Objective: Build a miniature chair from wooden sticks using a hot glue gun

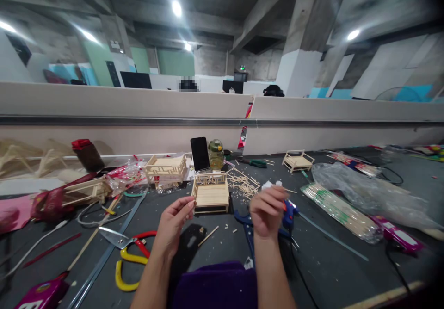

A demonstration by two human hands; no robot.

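A miniature wooden bench [211, 197], built of thin sticks with a railing along its back, stands on the dark table in front of me. My left hand [176, 219] pinches at its front left corner, thumb and forefinger closed there. My right hand [267, 211] is raised to the right of the bench, its curled fingers smeared by motion; whether they hold anything is not clear. Beside and partly behind that hand lies a blue glue gun [288, 214]. Blue-handled pliers [248, 235] are just left of the right wrist. A loose stick [208, 236] rests between my hands.
Cut stick pieces [244, 186] are heaped behind the bench. Scissors with red and yellow handles [130, 246] lie left. Two more stick models, one back left [166, 166] and one back right [297, 161], stand near the partition. A phone [200, 153] leans beside a bottle [216, 155]. Bagged sticks [340, 212] lie right.
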